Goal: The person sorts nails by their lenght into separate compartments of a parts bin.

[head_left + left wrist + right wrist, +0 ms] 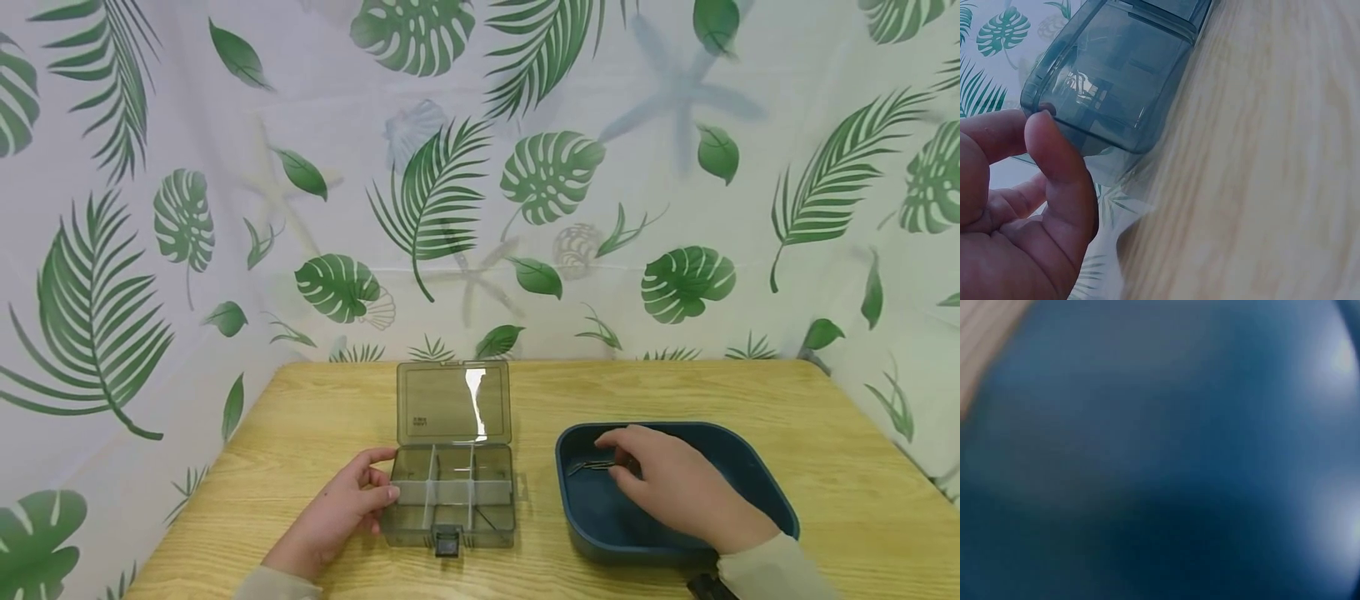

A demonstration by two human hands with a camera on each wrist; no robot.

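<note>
A smoky see-through compartment box (453, 492) stands on the table, its lid (453, 404) raised at the back. My left hand (341, 504) holds its left side, thumb on the near rim and index finger farther back; the left wrist view shows thumb and index finger at a corner of the box (1110, 81). A thin dark sliver (491, 525) shows in the front right compartment. My right hand (675, 479) is inside a dark blue tray (622, 521), thumb and index finger apart beside several small thin metal pieces (588, 467). Its other fingertips are hidden.
The wood-grain table (337, 392) carries both containers, with a gap between box and tray. A leaf-patterned cloth (465, 208) hangs behind and at the sides. In the right wrist view, only the blurred blue tray (1210, 444) and a strip of table (982, 337) show.
</note>
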